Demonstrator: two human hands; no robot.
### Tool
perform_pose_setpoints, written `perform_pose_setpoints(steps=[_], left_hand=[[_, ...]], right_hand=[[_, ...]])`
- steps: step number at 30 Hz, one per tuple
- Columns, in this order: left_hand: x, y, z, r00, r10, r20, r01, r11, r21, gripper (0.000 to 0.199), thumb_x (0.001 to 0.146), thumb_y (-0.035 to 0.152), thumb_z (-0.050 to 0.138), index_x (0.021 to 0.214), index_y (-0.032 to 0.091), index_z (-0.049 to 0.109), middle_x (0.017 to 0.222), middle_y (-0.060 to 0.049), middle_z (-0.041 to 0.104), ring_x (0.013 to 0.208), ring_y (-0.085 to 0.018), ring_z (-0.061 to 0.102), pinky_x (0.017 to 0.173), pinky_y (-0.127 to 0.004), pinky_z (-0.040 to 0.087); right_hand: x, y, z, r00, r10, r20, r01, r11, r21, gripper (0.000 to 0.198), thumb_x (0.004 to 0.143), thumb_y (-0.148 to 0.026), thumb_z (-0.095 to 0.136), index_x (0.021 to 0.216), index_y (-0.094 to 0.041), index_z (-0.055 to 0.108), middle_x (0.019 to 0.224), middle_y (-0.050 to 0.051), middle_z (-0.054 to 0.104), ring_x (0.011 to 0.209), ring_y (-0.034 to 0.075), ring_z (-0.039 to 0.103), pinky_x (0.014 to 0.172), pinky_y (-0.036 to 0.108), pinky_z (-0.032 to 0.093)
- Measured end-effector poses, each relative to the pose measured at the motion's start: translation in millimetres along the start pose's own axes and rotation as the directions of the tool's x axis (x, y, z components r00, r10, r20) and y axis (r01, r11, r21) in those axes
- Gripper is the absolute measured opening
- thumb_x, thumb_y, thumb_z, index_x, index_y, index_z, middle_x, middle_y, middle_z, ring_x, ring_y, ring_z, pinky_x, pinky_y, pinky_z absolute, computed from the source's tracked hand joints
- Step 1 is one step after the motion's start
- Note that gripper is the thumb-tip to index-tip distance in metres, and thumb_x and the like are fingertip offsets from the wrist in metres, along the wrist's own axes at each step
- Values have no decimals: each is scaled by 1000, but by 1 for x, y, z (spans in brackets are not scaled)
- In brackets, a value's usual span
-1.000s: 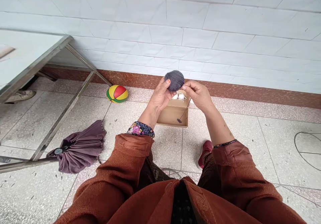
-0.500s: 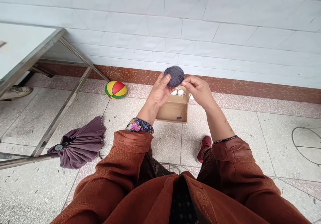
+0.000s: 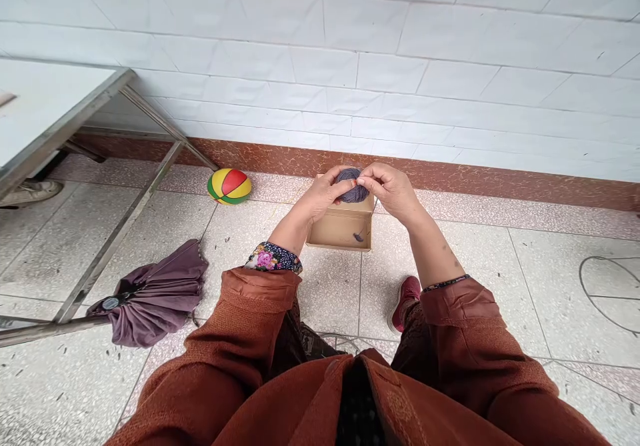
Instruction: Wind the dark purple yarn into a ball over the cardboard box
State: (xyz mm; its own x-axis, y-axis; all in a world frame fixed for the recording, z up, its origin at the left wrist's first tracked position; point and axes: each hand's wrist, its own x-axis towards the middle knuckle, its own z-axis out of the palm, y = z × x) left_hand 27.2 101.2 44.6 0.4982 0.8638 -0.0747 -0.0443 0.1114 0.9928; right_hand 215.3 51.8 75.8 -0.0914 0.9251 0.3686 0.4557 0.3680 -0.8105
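Note:
My left hand (image 3: 319, 198) is wrapped round a dark grey-purple ball of yarn (image 3: 354, 193), its thumb lying across the near side. At the ball's upper right edge, my right hand (image 3: 391, 189) pinches the yarn strand between thumb and fingertips; the strand itself is mostly hidden there. Both hands are over an open cardboard box (image 3: 334, 231) on the floor. Inside the box's near part lies a small tuft of the same dark yarn (image 3: 359, 237). The ball and hands cover the box's far part.
A yellow, red and green ball (image 3: 229, 186) rests by the wall on the left. A folded purple umbrella (image 3: 155, 299) lies beside the metal-framed table (image 3: 107, 99). Someone's shoe (image 3: 35, 191) shows under the table. A thin wire hoop (image 3: 583, 279) is on the floor at right.
Both hands and the yarn ball have come lower, over the box. My right fingers have moved against the ball's upper edge, and the white items in the box are now covered.

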Motion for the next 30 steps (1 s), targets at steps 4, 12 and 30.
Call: perform_pose_setpoints(steps=[4,12,30], left_hand=[[-1,-1,0,999,4,33,-4,1000,-16,38,82,43,79,114,24,71,107,-6,70,88,-15,62,70,-25,47],[-5,3,0,984,147,102,-145,989,-25,46,80,42,83,121,27,69,123,-6,69,112,-22,64,99,-35,50],[-6,10,3,946,298,129,-320,786,530,57,76,38,74,129,23,63,137,-11,67,129,-31,60,114,-52,45]], right_hand=[[0,-2,0,999,-33,-31,33,999,-8,26,95,-44,68,78,-25,66,83,2,70,80,19,60,80,36,48],[3,0,1,998,-5,-66,5,1000,-1,23,94,-42,71,78,-25,68,81,0,68,79,18,61,78,35,48],[1,9,4,998,-23,-66,25,999,35,33,93,-52,72,78,-24,69,78,0,69,75,17,60,76,32,50]])
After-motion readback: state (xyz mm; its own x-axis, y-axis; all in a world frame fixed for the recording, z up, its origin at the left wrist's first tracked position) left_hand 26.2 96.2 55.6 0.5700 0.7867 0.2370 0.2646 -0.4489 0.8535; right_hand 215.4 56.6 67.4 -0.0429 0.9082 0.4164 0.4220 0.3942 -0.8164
